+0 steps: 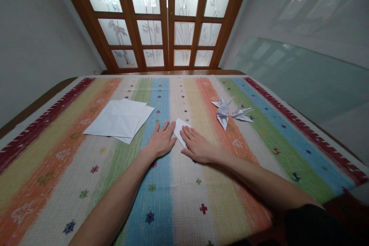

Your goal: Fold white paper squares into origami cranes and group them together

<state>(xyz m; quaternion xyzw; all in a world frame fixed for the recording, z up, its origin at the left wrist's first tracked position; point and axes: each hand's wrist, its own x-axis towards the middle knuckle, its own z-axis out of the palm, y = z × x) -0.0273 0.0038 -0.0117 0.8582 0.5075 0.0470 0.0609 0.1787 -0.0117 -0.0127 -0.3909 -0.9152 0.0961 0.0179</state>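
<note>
A small piece of folded white paper (179, 126) lies on the striped tablecloth in front of me, one corner pointing away. My left hand (162, 139) rests flat at its left edge, fingers stretched out and fingertips touching the paper. Over its right side lies my right hand (199, 145), palm down with fingers extended, hiding part of the sheet. Neither hand grips anything. To the left is a loose stack of white paper sheets (117, 117). On the right sit folded white paper cranes (223, 111), close together with wings and points sticking up.
The striped tablecloth (150, 196) covers the table, whose wooden edge (173, 72) shows at the far side. Behind it stand wooden doors (168, 19) with frosted panes. A glass panel (302, 73) leans along the right wall.
</note>
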